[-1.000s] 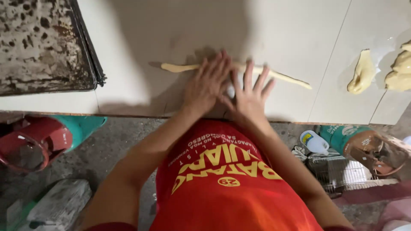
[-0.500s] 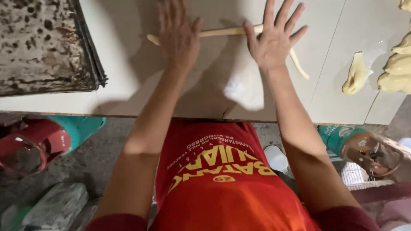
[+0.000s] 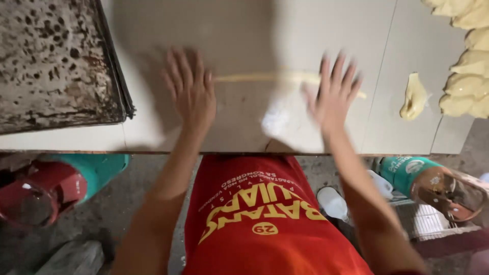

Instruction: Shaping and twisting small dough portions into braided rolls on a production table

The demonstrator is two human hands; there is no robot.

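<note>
Both hands lie flat and spread on the pale desk (image 3: 229,127), fingers splayed wide, gripping nothing. The left hand (image 3: 191,94) and the right hand (image 3: 333,94) sit well apart, each pressing palm-down on one end of a long thin rope of dough (image 3: 265,77) that runs crosswise between them near the middle of the desk; its right tip pokes out just past the right hand. Both hands are blurred. A dusting of white flour (image 3: 282,119) marks the desk just inside the right hand. At the desk's left edge sits a dark, speckled baking tray (image 3: 51,66). Toward the right edge lies a small lump of dough (image 3: 413,97), and beyond it, in the far right corner, a heap of more dough pieces (image 3: 466,66).
</note>
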